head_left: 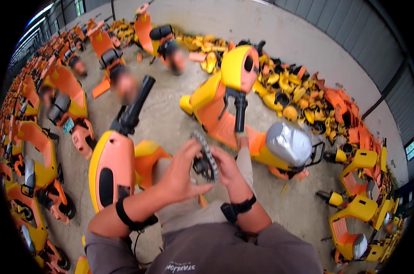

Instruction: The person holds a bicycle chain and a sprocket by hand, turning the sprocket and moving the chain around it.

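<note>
My left hand [184, 171] and my right hand [223, 164] hold a grey, segmented chain-like part [209, 157] with a dark piece [199, 165] inside it, in front of my body. My fingers curl round its two sides; its full shape is partly hidden by them. Just left of my hands stands a yellow and orange scooter [113, 164] with a black handlebar grip [141, 96]. Beyond my hands is another such scooter [211, 109], with a black grip and a silver-covered seat [287, 144].
Rows of yellow and orange scooters [68, 91] line the left side, with more [355, 205] at the right. A heap of loose yellow and orange body panels [289, 86] lies along the white wall [298, 32]. Bare concrete floor [166, 105] shows between the scooters.
</note>
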{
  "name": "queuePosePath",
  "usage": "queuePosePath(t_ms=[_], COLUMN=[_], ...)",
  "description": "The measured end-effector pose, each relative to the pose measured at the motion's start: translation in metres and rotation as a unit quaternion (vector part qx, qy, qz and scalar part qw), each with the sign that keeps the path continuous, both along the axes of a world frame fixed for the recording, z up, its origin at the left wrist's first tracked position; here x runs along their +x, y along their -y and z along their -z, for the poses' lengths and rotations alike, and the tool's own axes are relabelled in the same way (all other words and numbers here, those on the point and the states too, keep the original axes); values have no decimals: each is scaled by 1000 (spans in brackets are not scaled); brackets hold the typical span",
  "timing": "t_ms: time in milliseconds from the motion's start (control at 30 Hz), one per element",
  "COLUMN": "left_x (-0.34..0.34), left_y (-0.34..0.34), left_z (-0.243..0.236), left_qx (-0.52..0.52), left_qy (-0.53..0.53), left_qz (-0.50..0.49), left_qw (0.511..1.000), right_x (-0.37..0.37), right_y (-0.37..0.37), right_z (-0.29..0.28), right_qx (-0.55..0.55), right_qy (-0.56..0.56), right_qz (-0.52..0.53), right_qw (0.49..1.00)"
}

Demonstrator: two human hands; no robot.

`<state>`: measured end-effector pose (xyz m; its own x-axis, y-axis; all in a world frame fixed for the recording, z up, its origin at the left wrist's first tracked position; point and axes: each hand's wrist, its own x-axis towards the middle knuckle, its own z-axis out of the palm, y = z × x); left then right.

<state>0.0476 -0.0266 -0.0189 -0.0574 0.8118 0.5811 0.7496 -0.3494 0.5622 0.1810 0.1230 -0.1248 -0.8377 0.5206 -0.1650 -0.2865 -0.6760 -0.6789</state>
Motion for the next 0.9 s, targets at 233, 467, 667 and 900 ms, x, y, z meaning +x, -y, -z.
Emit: queuePosePath(t_ms=[233, 467, 667, 900], left_x=[-5, -6, -11, -7], left_y=[-2, -9, -5, -6], left_z=[0, 0, 5, 2], left_qx=[-78, -162, -159, -142], left_qy=[455, 658, 702, 672], left_qz=[60, 111, 123, 178], left_qw=[885, 727, 683, 704], right_x=[10, 9, 5, 1], right_y=[20, 35, 38, 45], right_z=[-24, -45, -96, -80], right_qx=[60, 328, 719, 544], right_qy=[-49, 28, 57, 30], right_qz=[-94, 87, 189, 208], right_qw=[993, 940, 666, 812])
